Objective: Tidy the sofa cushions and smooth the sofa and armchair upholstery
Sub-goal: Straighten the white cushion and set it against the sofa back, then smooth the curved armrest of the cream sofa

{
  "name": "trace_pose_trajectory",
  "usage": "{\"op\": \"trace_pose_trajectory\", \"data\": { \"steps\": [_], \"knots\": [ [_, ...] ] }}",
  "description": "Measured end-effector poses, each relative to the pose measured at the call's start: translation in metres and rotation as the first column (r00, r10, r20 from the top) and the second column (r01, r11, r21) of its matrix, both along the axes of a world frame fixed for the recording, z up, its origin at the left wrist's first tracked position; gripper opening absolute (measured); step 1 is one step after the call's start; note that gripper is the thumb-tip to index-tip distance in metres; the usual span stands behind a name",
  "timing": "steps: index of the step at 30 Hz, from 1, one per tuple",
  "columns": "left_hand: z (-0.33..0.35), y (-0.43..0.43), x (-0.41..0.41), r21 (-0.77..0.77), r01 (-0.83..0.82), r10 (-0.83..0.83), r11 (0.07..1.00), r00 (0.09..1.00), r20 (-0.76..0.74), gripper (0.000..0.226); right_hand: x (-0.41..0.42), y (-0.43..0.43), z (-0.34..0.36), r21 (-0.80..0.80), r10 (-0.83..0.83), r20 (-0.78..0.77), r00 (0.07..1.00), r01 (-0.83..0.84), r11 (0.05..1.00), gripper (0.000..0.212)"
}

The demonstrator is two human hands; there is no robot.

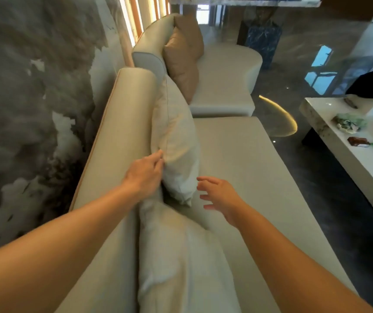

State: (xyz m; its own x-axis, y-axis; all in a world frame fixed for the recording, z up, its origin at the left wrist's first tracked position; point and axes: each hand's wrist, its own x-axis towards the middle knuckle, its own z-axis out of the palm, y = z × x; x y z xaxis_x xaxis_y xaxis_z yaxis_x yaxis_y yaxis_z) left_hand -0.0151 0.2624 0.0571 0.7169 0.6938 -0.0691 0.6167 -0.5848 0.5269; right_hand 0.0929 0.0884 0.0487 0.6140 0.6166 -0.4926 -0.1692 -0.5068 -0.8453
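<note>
A cream sofa (237,154) runs along the marbled wall (23,98), its backrest (117,132) on the left and its flat seat to the right. A cream cushion (176,141) stands upright on the seat, leaning against the backrest. The left hand (144,175) is at the cushion's near left edge, its fingers (158,155) pressed together and touching the fabric at the seam; whether they pinch the fabric cannot be told. The right hand (220,197) hovers just beside the cushion's lower right corner, apart from it, fingers (205,180) spread and slightly curled, holding nothing. A second cream cushion (181,263) lies nearer the camera, between the two forearms, slumped against the backrest, its surface creased. Further along, a tan cushion (184,55) leans upright against the backrest of a curved sofa section (226,71). To the right, well apart from the sofa, a white bench (350,159) carries small packets (370,144), too blurred to identify.
</note>
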Motion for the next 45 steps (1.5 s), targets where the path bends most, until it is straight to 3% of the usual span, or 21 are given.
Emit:
{"op": "trace_pose_trajectory", "data": {
  "steps": [3, 5, 9, 14, 16, 19, 26, 34, 39, 45],
  "knots": [
    [-0.007, -0.055, -0.089, 0.159, -0.087, 0.113, 0.983, 0.98, -0.164, 0.041, -0.034, -0.085, -0.003, -0.164, 0.141, 0.228, 0.963, -0.104, 0.981, 0.024],
    [-0.013, -0.11, -0.155, 0.201, -0.148, 0.19, 0.968, 0.959, -0.208, 0.046, -0.07, -0.15, -0.008, -0.341, 0.297, 0.297, 0.907, -0.19, 0.921, 0.027],
    [-0.017, -0.233, -0.268, 0.22, -0.177, 0.232, 0.959, 0.937, -0.261, 0.056, -0.155, -0.264, -0.008, -0.558, 0.59, 0.159, 0.791, -0.422, 0.715, 0.033],
    [-0.015, -0.368, -0.361, 0.226, -0.21, 0.276, 0.951, 0.906, -0.32, 0.063, -0.258, -0.375, -0.007, -0.664, 0.747, 0.136, 0.651, -0.499, 0.556, 0.036],
    [-0.016, -0.404, -0.377, 0.271, -0.203, 0.287, 0.941, 0.902, -0.322, 0.064, -0.291, -0.408, -0.008, -0.695, 0.762, 0.269, 0.589, -0.429, 0.577, 0.039],
    [-0.009, -0.412, -0.367, 0.259, -0.303, 0.377, 0.917, 0.872, -0.312, 0.064, -0.297, -0.418, -0.001, -0.651, 0.682, 0.442, 0.582, -0.316, 0.691, 0.044],
    [-0.034, -0.42, -0.375, 0.348, -0.34, 0.405, 0.874, 0.905, -0.13, 0.071, -0.369, -0.429, -0.018, -0.645, 0.588, 0.645, 0.489, -0.065, 0.761, 0.078],
    [-0.046, -0.412, -0.365, 0.417, -0.406, 0.474, 0.813, 0.878, -0.068, 0.073, -0.368, -0.421, -0.021, -0.623, 0.554, 0.683, 0.476, -0.017, 0.782, 0.076],
    [-0.043, -0.398, -0.36, 0.415, -0.385, 0.463, 0.824, 0.88, -0.102, 0.076, -0.365, -0.411, -0.019, -0.634, 0.565, 0.691, 0.45, 0.002, 0.773, 0.073],
    [-0.04, -0.38, -0.353, 0.429, -0.395, 0.459, 0.812, 0.887, -0.052, 0.073, -0.36, -0.384, -0.022, -0.616, 0.514, 0.697, 0.5, 0.051, 0.786, 0.078]
  ]
}}
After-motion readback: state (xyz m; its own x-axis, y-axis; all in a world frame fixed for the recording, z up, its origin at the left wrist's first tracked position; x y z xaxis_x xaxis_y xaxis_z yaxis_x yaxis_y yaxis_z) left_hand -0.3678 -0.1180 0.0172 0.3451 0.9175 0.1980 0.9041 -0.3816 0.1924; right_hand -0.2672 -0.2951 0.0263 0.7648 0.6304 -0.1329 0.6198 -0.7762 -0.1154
